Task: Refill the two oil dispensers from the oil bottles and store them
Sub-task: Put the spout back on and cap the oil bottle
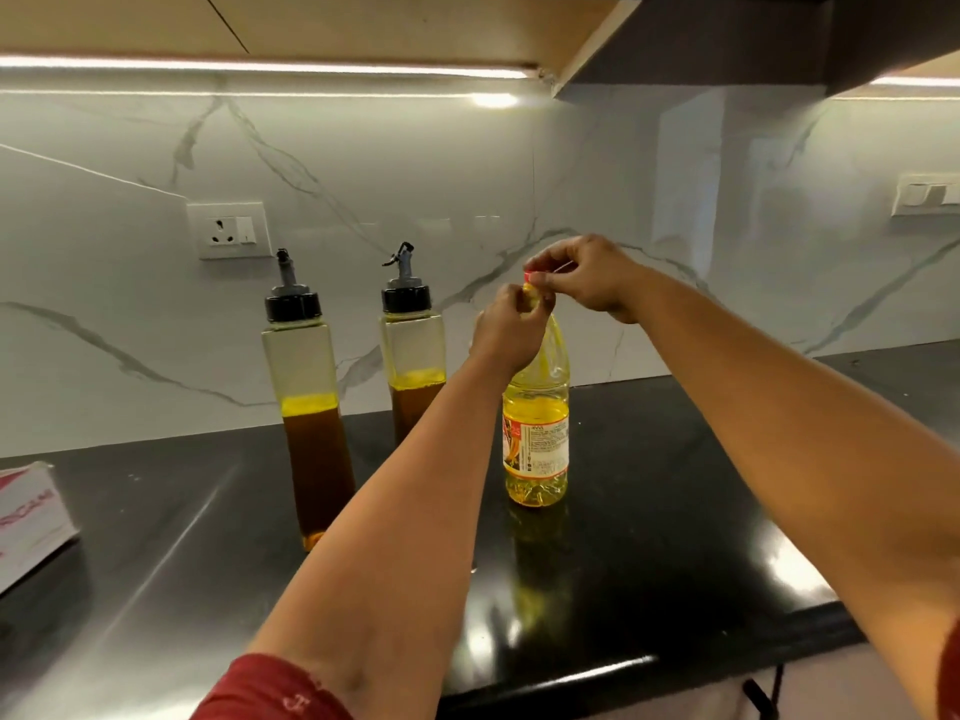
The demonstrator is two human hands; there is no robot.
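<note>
On the black countertop (675,485), the left hand (511,330) grips the oil bottle (536,433) neck while the right hand (582,275) pinches its red cap (531,275), two oil dispensers (306,397) (413,356) standing at nine o'clock.

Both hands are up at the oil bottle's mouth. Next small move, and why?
Probably lift the red cap clear and set it on the counter. The right hand pinches the cap just above the oil bottle mouth while the left hand grips the neck, so the bottle looks opened or nearly so. Both dispensers are still capped, so they need opening next.
</note>
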